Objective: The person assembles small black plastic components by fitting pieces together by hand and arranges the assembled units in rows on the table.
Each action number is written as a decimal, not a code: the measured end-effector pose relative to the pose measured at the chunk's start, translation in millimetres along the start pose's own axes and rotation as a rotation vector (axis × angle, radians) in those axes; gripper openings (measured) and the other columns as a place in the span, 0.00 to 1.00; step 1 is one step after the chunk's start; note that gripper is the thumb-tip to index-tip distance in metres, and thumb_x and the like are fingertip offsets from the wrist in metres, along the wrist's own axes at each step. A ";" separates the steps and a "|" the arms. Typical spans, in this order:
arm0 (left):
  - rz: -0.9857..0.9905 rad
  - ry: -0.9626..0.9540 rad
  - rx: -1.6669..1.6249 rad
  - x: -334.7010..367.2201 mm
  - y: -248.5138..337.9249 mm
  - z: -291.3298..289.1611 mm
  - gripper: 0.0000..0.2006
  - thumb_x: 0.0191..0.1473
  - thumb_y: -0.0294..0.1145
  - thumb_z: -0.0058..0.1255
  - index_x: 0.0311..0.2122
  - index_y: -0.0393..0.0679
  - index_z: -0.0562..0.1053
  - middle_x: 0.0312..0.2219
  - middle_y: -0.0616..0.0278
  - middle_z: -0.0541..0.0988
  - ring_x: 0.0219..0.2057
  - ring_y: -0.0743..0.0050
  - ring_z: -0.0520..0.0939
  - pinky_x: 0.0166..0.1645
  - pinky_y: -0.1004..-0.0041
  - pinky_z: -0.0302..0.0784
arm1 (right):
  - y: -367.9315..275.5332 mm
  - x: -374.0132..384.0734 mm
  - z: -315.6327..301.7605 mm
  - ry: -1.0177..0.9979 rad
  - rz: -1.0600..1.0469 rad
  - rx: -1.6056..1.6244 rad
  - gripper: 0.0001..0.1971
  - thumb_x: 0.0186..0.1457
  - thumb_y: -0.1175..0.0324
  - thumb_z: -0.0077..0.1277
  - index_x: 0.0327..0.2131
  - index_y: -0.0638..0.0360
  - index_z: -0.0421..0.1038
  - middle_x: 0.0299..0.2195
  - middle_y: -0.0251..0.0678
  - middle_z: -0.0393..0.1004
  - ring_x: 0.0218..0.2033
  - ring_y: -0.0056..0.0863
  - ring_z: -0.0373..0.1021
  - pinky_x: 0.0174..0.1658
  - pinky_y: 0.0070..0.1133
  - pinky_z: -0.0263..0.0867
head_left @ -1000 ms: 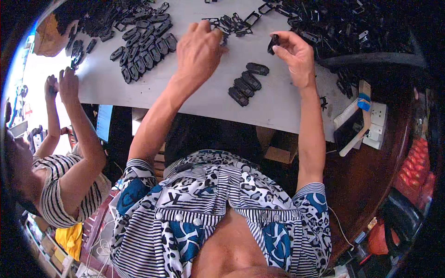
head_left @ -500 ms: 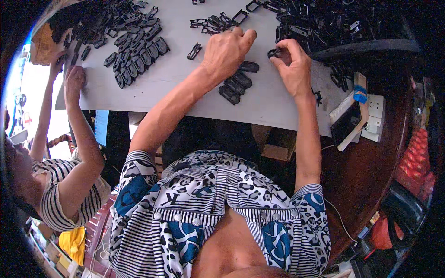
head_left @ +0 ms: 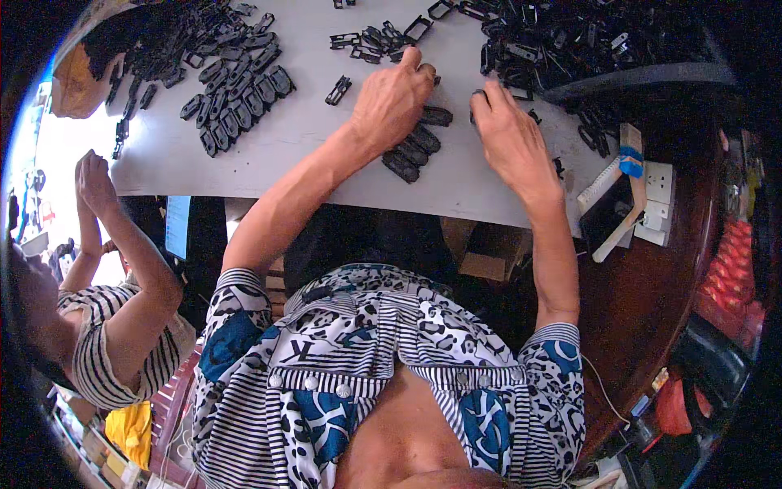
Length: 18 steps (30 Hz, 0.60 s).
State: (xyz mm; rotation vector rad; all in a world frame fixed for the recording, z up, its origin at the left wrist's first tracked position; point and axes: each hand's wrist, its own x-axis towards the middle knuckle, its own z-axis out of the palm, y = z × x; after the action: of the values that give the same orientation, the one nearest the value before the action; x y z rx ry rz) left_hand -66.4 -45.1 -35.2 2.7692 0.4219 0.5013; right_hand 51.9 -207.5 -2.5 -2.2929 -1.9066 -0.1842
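My left hand (head_left: pixel 393 104) is closed above the table, its back toward me. A dark bit shows by its fingertips, but the fingers hide what it is. Just under that hand lies a short row of black oblong plastic parts (head_left: pixel 414 151), partly covered by it. To the right, my right hand (head_left: pixel 513 138) has its back up and its fingers curled round a small black plastic part (head_left: pixel 480 103). A lone black frame-shaped piece (head_left: pixel 338 90) rests left of my left hand. Beyond it is a small group of open black frames (head_left: pixel 381 39).
A big heap of black parts (head_left: pixel 562 45) fills the far right. Rows of black oblong parts (head_left: pixel 236 102) lie at left. A notebook (head_left: pixel 599 187), a blue-taped tool (head_left: pixel 631 191) and a power strip (head_left: pixel 658 204) sit at right. A co-worker's hand (head_left: pixel 96 183) is at far left.
My right hand has rolled over from thumb side up to back up, moving slightly nearer. My left hand has shifted a little. The co-worker's hands have drawn back from the table.
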 end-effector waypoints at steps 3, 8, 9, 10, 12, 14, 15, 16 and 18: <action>-0.027 0.005 -0.068 2.1 0.2 -4.9 0.08 0.49 0.22 0.46 0.36 0.40 0.70 0.34 0.49 0.73 0.30 0.42 0.78 0.33 0.54 0.76 | -1.0 -4.4 -19.6 -0.091 0.062 0.094 0.11 0.44 0.84 0.47 0.34 0.65 0.63 0.36 0.45 0.66 0.42 0.44 0.69 0.42 0.35 0.70; -0.044 0.144 -0.259 10.3 -10.6 -3.5 0.10 0.44 0.18 0.50 0.34 0.38 0.69 0.29 0.49 0.76 0.30 0.43 0.79 0.33 0.57 0.74 | 11.0 0.6 -20.7 -0.041 0.087 0.203 0.12 0.44 0.86 0.47 0.35 0.66 0.66 0.40 0.48 0.66 0.43 0.48 0.69 0.43 0.36 0.69; -0.037 0.162 -0.312 11.9 -11.9 -4.5 0.11 0.43 0.17 0.52 0.34 0.38 0.69 0.27 0.49 0.77 0.30 0.45 0.79 0.33 0.59 0.74 | 14.6 1.0 -13.5 0.023 0.052 0.161 0.11 0.44 0.85 0.47 0.34 0.65 0.67 0.39 0.48 0.67 0.42 0.48 0.70 0.43 0.36 0.69; -0.036 0.161 -0.313 13.0 -11.8 -5.4 0.11 0.43 0.17 0.52 0.34 0.38 0.69 0.27 0.49 0.77 0.30 0.45 0.79 0.33 0.59 0.74 | 17.5 1.0 -7.6 0.087 0.017 0.119 0.10 0.44 0.85 0.47 0.33 0.65 0.68 0.38 0.48 0.67 0.41 0.48 0.70 0.43 0.36 0.69; -0.123 0.090 -0.480 14.5 -11.0 -7.3 0.11 0.42 0.19 0.57 0.33 0.38 0.70 0.24 0.51 0.78 0.28 0.53 0.80 0.33 0.64 0.73 | 22.1 0.5 -0.5 0.139 -0.012 0.129 0.08 0.44 0.84 0.49 0.31 0.65 0.68 0.38 0.47 0.67 0.41 0.47 0.70 0.42 0.36 0.69; -0.161 0.064 -0.506 15.1 -9.0 -11.0 0.11 0.42 0.20 0.58 0.33 0.38 0.70 0.23 0.52 0.77 0.27 0.56 0.80 0.33 0.66 0.74 | 24.1 0.3 1.2 0.191 -0.042 0.141 0.07 0.44 0.83 0.51 0.30 0.65 0.68 0.37 0.45 0.68 0.40 0.47 0.70 0.41 0.36 0.68; -0.196 0.036 -0.534 14.9 -8.3 -11.2 0.11 0.42 0.21 0.59 0.33 0.38 0.71 0.23 0.52 0.77 0.26 0.59 0.80 0.33 0.68 0.74 | 24.4 -0.2 0.6 0.137 -0.014 0.197 0.07 0.44 0.82 0.52 0.30 0.64 0.68 0.36 0.44 0.68 0.40 0.46 0.70 0.40 0.35 0.68; -0.196 0.034 -0.536 14.0 -8.8 -9.4 0.11 0.42 0.21 0.59 0.33 0.38 0.71 0.23 0.52 0.77 0.26 0.59 0.80 0.33 0.68 0.74 | 24.6 -0.9 0.0 0.083 0.015 0.252 0.08 0.44 0.80 0.54 0.30 0.63 0.68 0.36 0.43 0.69 0.39 0.46 0.70 0.39 0.35 0.68; -0.155 0.063 -0.623 11.0 -11.1 -5.2 0.12 0.41 0.21 0.60 0.34 0.40 0.73 0.24 0.55 0.78 0.27 0.63 0.81 0.33 0.70 0.74 | 22.5 -1.4 -1.0 0.059 0.056 0.273 0.08 0.44 0.79 0.55 0.30 0.63 0.68 0.36 0.42 0.69 0.39 0.45 0.70 0.39 0.35 0.69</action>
State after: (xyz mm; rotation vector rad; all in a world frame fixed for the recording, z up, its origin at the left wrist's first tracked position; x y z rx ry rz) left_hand -61.1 -30.1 -31.0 2.1115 0.4056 0.5673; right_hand 73.7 -213.0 -2.6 -2.1318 -1.7167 0.0147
